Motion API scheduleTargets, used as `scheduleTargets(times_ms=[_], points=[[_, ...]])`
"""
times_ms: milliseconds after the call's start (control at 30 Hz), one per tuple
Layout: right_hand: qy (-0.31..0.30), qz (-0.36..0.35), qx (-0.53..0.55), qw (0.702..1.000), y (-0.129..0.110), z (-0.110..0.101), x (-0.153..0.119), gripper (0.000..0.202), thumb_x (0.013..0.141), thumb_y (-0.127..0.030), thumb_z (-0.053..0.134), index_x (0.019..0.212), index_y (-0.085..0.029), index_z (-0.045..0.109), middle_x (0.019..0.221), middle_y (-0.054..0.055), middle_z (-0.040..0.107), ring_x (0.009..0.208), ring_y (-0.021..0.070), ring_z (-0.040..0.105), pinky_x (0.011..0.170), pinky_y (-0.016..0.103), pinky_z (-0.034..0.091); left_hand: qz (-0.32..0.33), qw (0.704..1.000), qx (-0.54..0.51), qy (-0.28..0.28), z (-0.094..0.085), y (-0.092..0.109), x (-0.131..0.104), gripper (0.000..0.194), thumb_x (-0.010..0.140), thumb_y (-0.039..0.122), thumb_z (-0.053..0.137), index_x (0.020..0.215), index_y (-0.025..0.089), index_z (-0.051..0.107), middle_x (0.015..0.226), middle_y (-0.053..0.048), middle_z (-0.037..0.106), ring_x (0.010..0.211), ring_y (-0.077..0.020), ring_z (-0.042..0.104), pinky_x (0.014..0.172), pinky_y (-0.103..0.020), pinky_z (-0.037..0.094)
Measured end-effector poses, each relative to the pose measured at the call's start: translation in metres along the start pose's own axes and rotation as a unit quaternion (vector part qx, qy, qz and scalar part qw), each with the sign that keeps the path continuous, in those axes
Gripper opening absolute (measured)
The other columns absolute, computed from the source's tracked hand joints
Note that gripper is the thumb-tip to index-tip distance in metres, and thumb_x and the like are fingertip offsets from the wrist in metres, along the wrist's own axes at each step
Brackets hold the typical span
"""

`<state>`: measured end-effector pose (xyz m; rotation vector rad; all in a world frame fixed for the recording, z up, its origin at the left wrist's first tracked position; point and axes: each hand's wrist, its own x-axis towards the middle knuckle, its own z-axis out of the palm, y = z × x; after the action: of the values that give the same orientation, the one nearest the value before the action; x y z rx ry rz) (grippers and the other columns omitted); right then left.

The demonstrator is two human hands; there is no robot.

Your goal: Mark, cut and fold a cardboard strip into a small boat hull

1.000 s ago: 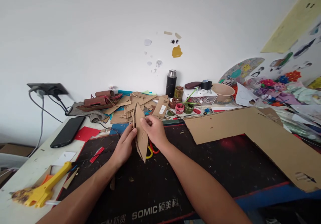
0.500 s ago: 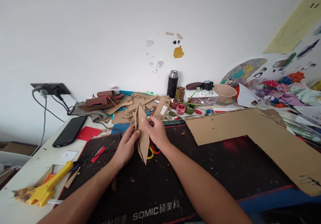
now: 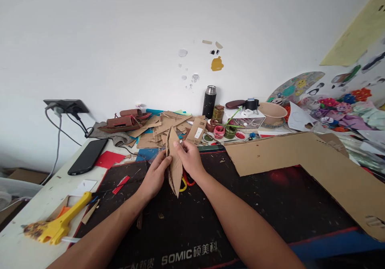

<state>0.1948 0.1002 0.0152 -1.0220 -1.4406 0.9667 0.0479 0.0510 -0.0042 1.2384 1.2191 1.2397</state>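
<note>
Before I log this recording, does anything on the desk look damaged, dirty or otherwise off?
Yes: the yellow glue gun, at the left, has brown stains over its nozzle end, and the dark mat is littered with specks. The held cardboard has a rough left edge.

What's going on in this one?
A person holds a pointed, leaf-shaped cardboard piece between the left hand and right hand, above a dark desk mat. Scissors lie partly hidden behind it. A yellow glue gun rests at left, and cardboard scraps are piled behind.
</note>
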Motion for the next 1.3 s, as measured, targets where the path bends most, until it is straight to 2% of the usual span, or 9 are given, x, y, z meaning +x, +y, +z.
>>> scheduleTargets(times_ms=[167,267,433,600,800,933,1033,1133,1300], points=[[-0.044,-0.008,0.048,0.998,-0.002,-0.003,0.001,0.044,0.099,-0.059,0.056,0.074,-0.022,0.055,0.071,-0.001,0.055,0.071,0.0180,0.049,0.066,0.029,0.040,0.011,1.000,0.006,0.025,-0.002,-0.006,0.002,0.061,0.094,0.061,0.063,0.140,0.020,0.067,0.123,-0.010,0.078,0.129,-0.0341,0.065,0.113,-0.045,0.050],[-0.063,-0.003,0.050,0.997,-0.002,-0.005,0.002,0.042,0.099,-0.059,0.058,0.078,-0.022,0.059,0.075,0.000,0.059,0.074,0.0191,0.052,0.068,0.029,0.042,0.017,0.999,0.001,0.031,-0.001,-0.003,0.002,0.059,0.094,0.061,0.063,0.138,0.021,0.068,0.120,-0.009,0.078,0.127,-0.0334,0.066,0.113,-0.045,0.049],[-0.068,0.020,0.045,0.996,0.000,-0.006,0.003,0.047,0.093,-0.065,0.061,0.073,-0.023,0.055,0.069,-0.001,0.053,0.068,0.0181,0.049,0.062,0.028,0.039,0.017,0.999,0.006,0.037,0.002,0.000,0.000,0.059,0.094,0.063,0.062,0.135,0.021,0.069,0.117,-0.009,0.078,0.126,-0.0339,0.066,0.111,-0.044,0.051],[-0.060,0.041,0.051,0.996,-0.001,-0.006,0.002,0.048,0.091,-0.065,0.064,0.071,-0.023,0.054,0.066,-0.003,0.050,0.065,0.0167,0.046,0.060,0.028,0.036,0.017,0.999,0.016,0.031,0.002,0.003,-0.002,0.059,0.094,0.062,0.062,0.136,0.021,0.068,0.123,-0.010,0.077,0.130,-0.0343,0.064,0.112,-0.043,0.050],[-0.051,0.027,0.032,0.998,0.001,-0.007,0.003,0.051,0.093,-0.064,0.063,0.067,-0.024,0.045,0.063,-0.005,0.042,0.063,0.0149,0.040,0.059,0.028,0.032,0.017,0.999,0.033,0.020,0.003,0.016,-0.006,0.048,0.095,0.056,0.061,0.127,0.022,0.070,0.139,-0.009,0.071,0.136,-0.0341,0.059,0.118,-0.042,0.045],[-0.042,-0.001,-0.007,0.999,0.001,-0.008,0.003,0.052,0.096,-0.061,0.059,0.065,-0.025,0.038,0.062,-0.005,0.037,0.062,0.0148,0.038,0.060,0.029,0.030,0.017,0.998,0.053,0.018,0.006,0.020,-0.008,0.050,0.093,0.057,0.061,0.128,0.022,0.070,0.141,-0.009,0.071,0.141,-0.0345,0.056,0.120,-0.041,0.044],[-0.027,-0.022,-0.032,0.999,0.002,-0.007,0.002,0.052,0.098,-0.057,0.058,0.064,-0.025,0.035,0.061,-0.006,0.034,0.062,0.0145,0.036,0.060,0.029,0.028,0.024,0.997,0.066,0.018,0.006,0.019,-0.008,0.052,0.092,0.058,0.061,0.129,0.022,0.070,0.140,-0.009,0.071,0.144,-0.0353,0.053,0.120,-0.041,0.044],[-0.014,-0.024,-0.035,0.999,0.002,-0.005,0.002,0.053,0.098,-0.057,0.058,0.063,-0.025,0.034,0.061,-0.006,0.032,0.061,0.0145,0.035,0.059,0.029,0.027,0.014,0.999,0.051,0.014,0.005,0.012,-0.007,0.053,0.093,0.060,0.061,0.130,0.022,0.071,0.136,-0.009,0.073,0.138,-0.0352,0.059,0.116,-0.042,0.048],[-0.042,0.014,0.051,0.998,0.004,-0.004,0.003,0.051,0.094,-0.064,0.060,0.067,-0.024,0.044,0.063,-0.004,0.041,0.062,0.0153,0.040,0.058,0.028,0.034,-0.004,0.999,0.019,0.026,0.002,0.000,-0.002,0.059,0.093,0.065,0.063,0.131,0.021,0.071,0.121,-0.009,0.078,0.126,-0.0345,0.065,0.109,-0.043,0.052]])
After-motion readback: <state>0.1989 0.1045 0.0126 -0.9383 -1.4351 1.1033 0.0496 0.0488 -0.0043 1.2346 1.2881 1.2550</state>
